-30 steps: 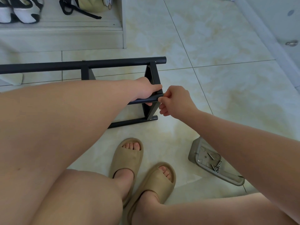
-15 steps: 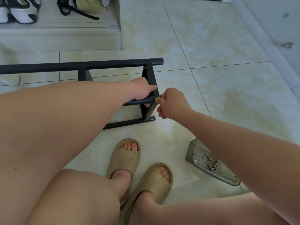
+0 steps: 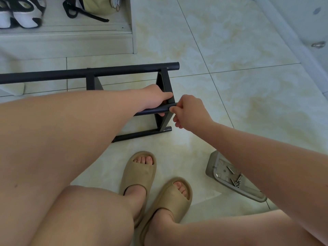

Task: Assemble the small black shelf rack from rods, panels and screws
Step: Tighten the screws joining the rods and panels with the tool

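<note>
Your left hand (image 3: 154, 96) is wrapped round the middle rod (image 3: 152, 110) of the black rack (image 3: 92, 83), close to its right end, with fingertips showing underneath. Your right hand (image 3: 190, 112) sits right up against that rod's tip, fingers curled, thumb and forefinger pinching the end. If there's something tiny in that pinch, I can't see it.

Nearest to you are your feet in tan slippers (image 3: 140, 173) on the pale floor tiles (image 3: 230, 50). Just right of them is a grey tray (image 3: 211, 166) with a few loose screws (image 3: 237, 181) in it, partly hidden under your right forearm.

Further out, the rack stands on the tiles. Its near rod (image 3: 138, 134) lies along the floor, and the right side panel (image 3: 164, 80) rises from it past the rod you're holding to the far rod (image 3: 124, 70), which runs off the left edge.

Way at the back left there's a low ledge (image 3: 71, 41) with black-and-white sneakers (image 3: 23, 13) and a yellowish bag (image 3: 95, 4) on it.
</note>
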A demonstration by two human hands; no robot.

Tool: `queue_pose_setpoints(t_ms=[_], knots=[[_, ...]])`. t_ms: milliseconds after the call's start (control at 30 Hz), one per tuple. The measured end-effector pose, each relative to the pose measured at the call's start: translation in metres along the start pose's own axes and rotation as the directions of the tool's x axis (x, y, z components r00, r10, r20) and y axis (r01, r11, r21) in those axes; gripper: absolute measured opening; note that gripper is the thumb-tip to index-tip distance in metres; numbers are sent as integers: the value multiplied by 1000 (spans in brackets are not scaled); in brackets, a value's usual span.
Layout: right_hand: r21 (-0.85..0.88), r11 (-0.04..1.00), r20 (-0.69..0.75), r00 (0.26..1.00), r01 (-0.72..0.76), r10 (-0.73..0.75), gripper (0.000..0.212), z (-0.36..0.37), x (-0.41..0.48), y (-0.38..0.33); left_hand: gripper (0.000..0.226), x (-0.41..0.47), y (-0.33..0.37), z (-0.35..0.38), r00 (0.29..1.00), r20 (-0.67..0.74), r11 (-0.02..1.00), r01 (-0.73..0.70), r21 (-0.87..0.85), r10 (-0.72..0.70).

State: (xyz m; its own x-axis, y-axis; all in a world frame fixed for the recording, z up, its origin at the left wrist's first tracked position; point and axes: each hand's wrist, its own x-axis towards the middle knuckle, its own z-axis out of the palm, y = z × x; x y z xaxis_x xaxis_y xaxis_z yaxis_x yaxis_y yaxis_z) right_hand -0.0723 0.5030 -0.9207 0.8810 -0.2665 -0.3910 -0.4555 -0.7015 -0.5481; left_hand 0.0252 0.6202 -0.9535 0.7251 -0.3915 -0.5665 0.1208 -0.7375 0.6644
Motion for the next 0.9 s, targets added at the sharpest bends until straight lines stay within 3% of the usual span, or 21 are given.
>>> queue_pose_setpoints(t_ms=[100,267,500,900], knots=[[269,958,14,995,-95,95,22,3,-2,0,48,0,-1,0,1000,-6,1000,4,-7,-5],[-12,999,-22,999,34,-35,16,3,-1,1,48,1,-1,2,1000,5,1000,14,-24,-13],[108,993,-22,999,38,-36,16,3,1,6,51,3,-3,-1,1000,7,1000,29,7,-29],[39,994,-7,995,100,-100,10,-1,5,12,53,2,-2,3,1000,-18,1000,17,7,-17]])
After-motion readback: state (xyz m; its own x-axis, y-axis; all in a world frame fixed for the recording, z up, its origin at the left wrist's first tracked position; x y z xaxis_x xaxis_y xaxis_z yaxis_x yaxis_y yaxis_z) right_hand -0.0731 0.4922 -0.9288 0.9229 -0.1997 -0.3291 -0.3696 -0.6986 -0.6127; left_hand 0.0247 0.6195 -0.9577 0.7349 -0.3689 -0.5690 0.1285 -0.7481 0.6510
